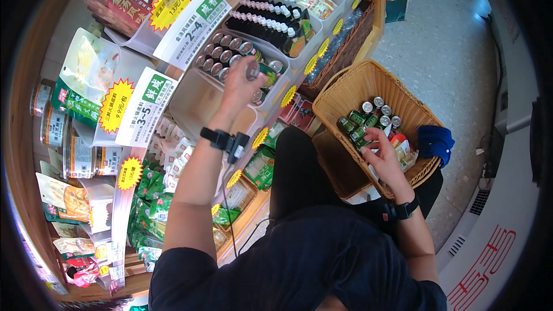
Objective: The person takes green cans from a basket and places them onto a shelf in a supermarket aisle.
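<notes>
My left hand is over a clear plastic bin on the shelf, its fingers around a small can with a silver top. Rows of similar cans stand upright in that bin. My right hand reaches into a wicker basket at my knees, thumb and fingers bent close to a green can. Whether it touches the can I cannot tell. Several green cans lie or stand in the basket, beside packets and a blue cloth hanging over its rim.
An unfilled-looking bin adjoins the can bin. Dark pouches with white caps fill another bin behind. Price cards stick up at the left, near pouches and jars. A dark wicker basket sits beyond the shelf edge.
</notes>
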`<state>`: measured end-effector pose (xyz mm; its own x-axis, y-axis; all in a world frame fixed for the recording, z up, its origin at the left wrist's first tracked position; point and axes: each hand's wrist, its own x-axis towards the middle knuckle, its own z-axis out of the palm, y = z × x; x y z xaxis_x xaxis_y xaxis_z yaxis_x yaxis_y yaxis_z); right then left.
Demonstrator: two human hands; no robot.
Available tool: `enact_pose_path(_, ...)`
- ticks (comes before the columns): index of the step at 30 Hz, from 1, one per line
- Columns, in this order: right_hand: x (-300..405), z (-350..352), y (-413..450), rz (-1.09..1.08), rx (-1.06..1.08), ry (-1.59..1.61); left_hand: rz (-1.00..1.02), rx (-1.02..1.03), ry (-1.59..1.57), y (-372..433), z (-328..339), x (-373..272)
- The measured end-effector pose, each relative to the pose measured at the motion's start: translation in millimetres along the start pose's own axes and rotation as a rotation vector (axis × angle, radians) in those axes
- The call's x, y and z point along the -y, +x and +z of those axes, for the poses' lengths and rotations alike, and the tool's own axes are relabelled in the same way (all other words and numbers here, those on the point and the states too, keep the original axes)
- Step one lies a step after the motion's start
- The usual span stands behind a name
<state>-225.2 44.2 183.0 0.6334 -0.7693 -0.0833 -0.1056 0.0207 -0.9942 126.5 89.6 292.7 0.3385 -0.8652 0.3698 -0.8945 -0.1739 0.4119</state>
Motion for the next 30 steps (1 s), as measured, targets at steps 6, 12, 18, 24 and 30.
enact_pose_path(6, -6.4, -8.9, -12.3, 0.026, -0.019, -0.014, -0.075, 0.06, 0.16, 35.7, 1.9, 42.5)
enact_pose_path(12, -24.0, -18.5, -23.8, 0.048, -0.045, -0.048, -0.052, 0.082, 0.299, 46.4, 25.0, 48.5)
enact_pose_path(18, -28.2, -18.8, -27.5, 0.082, -0.042, -0.041, -0.004, 0.092, 0.36, 49.1, 31.8, 62.4)
enact_pose_path(24, -20.6, -16.4, -25.3, 0.099, -0.037, -0.071, 0.026, 0.083, 0.422, 50.0, 36.7, 66.0)
enact_pose_path(30, -29.0, -18.3, -24.1, 0.092, -0.031, -0.077, 0.002, 0.107, 0.447, 52.3, 39.1, 63.1)
